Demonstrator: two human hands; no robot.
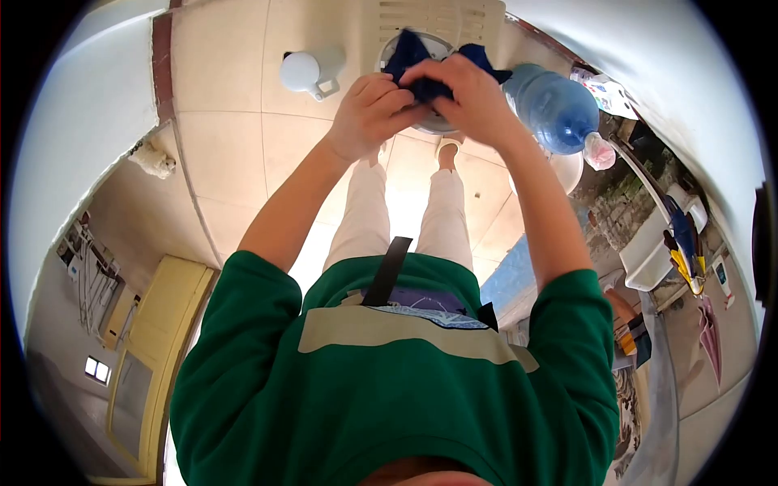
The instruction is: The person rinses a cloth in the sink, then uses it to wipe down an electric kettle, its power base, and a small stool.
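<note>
Both hands work on a dark blue cloth in front of my body. My left hand grips its near left part, fingers bent and closed. My right hand bends over the cloth's right part, its fingers closed on the fabric. One end of the cloth stands up to the left and another sticks out to the right. Directly beneath is a round, light grey container, mostly hidden by the hands and cloth. Its contents cannot be made out.
A pale beige plastic piece with slots lies behind the container. On the tiled floor to the left stands a white pitcher. A large blue water bottle is on the right, near a white bucket. My feet are just below the container.
</note>
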